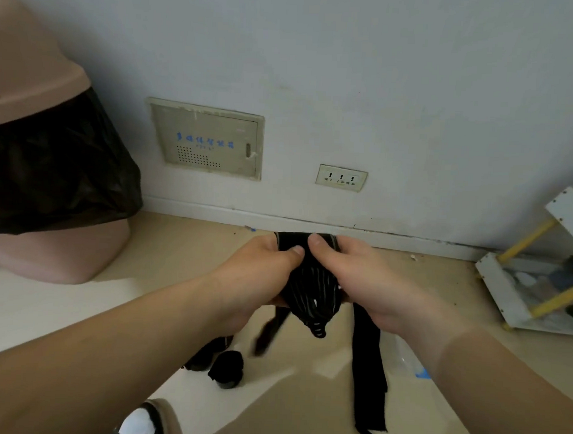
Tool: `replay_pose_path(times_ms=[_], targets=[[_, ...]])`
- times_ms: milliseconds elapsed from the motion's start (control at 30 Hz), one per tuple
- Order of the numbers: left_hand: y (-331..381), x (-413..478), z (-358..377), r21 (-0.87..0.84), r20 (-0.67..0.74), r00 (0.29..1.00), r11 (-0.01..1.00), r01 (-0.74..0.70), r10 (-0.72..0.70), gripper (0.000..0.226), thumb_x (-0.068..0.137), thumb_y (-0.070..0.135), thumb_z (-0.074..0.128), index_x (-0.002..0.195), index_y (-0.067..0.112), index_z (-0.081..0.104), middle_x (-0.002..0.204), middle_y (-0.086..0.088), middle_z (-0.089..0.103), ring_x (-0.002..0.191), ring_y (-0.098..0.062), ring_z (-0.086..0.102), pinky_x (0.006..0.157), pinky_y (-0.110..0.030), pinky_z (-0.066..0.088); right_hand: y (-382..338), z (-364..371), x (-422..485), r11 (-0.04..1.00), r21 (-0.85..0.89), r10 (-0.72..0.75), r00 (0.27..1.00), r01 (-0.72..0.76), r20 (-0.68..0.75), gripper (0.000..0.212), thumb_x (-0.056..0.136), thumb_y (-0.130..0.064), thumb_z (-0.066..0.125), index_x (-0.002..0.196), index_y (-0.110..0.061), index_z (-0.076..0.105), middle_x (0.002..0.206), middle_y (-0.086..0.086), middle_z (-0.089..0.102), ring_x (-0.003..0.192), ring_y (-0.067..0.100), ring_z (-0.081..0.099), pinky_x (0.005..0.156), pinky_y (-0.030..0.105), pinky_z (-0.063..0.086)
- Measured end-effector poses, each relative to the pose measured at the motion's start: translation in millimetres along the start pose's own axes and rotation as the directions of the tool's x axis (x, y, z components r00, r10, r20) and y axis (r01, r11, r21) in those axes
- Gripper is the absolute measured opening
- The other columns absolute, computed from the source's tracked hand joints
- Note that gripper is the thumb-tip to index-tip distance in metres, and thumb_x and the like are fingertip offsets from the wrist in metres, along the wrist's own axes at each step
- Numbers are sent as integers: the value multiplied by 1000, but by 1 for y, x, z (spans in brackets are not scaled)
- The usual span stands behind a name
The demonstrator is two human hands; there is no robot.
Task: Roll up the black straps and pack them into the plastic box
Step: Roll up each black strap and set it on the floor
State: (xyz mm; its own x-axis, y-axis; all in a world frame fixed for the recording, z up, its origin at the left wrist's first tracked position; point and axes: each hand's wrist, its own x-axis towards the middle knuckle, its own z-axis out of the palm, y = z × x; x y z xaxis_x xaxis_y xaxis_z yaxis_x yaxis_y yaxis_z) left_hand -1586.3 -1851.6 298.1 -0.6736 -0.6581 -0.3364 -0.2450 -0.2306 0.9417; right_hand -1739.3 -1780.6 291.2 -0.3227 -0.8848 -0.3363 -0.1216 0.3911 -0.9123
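Observation:
A bunch of black straps [310,290] with thin pale lines is held up in front of me above the floor. My left hand [260,271] grips its left side and my right hand [358,274] grips its right side, thumbs pressing on the top. A long black tail [369,366] hangs down from under my right hand, and a shorter blurred end [269,333] dangles under the left. On the floor below lie two rolled black straps [226,367]. The clear plastic box [403,357] shows faintly behind my right forearm, mostly hidden.
A pink bin [40,78] with a black liner bag stands at the left. A white and yellow rack [533,274] stands at the right against the wall. A wall panel [205,139] and a socket [341,177] sit low on the wall ahead. My shoe [145,419] is at the bottom.

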Motion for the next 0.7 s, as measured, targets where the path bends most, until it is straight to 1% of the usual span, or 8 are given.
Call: replay_pose_path(times_ms=[67,133,233,367,433,500,567,700], targets=[[-2,3,0,-14,-10,1000,1000,4,-4,30,114,25,44,124,19,72,110,-4,81,103,-22,78,94,-44,63,-1,1,-3,998,-49,44,998,-41,50,45,107,-58,47,109,-23,76,96,1,83,93,25,80,71,38,62],[-1,3,-1,-31,-14,1000,999,10,-10,30,113,29,46,123,17,71,110,-6,81,104,-24,78,94,-49,63,-2,3,-7,996,-69,57,996,-52,67,51,107,-62,42,111,-23,76,99,2,83,96,25,80,73,38,62],[5,0,-5,-81,-8,1000,997,6,-6,33,111,37,49,117,16,74,106,-8,82,102,-26,79,96,-50,61,-2,5,-9,993,-116,-13,1000,10,-22,43,108,-57,46,97,-28,74,85,-8,81,86,17,79,79,41,63],[13,-6,-18,211,-131,987,975,-66,96,30,110,29,48,104,14,74,94,-5,80,89,-23,77,92,-47,62,2,0,-3,996,-68,-73,989,64,-128,36,108,-51,50,93,-24,71,78,-9,76,80,20,71,78,43,55],[9,-5,-25,443,-178,957,887,-131,230,20,102,13,54,105,24,71,98,5,77,90,-16,74,86,-40,62,0,-4,-2,996,84,-14,991,25,-133,33,109,-48,52,105,-22,72,94,-4,79,95,22,73,85,41,55],[3,-5,-27,652,-115,912,723,-231,395,31,98,15,65,118,37,62,115,21,65,96,0,67,82,-28,58,-5,-5,-7,974,219,78,993,-57,-87,38,109,-46,52,114,-13,70,104,6,80,98,25,76,85,39,58],[-5,-3,-25,706,-6,850,604,-370,527,45,96,19,72,133,42,59,128,26,54,108,5,61,88,-24,54,-11,-6,-13,937,321,152,988,-138,-17,40,109,-46,52,109,-9,68,92,9,76,84,24,75,74,35,57],[-12,6,-18,720,162,710,410,-559,685,42,92,20,71,130,35,66,130,16,65,118,-5,63,98,-29,51,-23,-13,-23,809,498,283,949,-313,138,51,108,-48,51,98,-4,74,84,10,75,73,23,71,65,34,57]])
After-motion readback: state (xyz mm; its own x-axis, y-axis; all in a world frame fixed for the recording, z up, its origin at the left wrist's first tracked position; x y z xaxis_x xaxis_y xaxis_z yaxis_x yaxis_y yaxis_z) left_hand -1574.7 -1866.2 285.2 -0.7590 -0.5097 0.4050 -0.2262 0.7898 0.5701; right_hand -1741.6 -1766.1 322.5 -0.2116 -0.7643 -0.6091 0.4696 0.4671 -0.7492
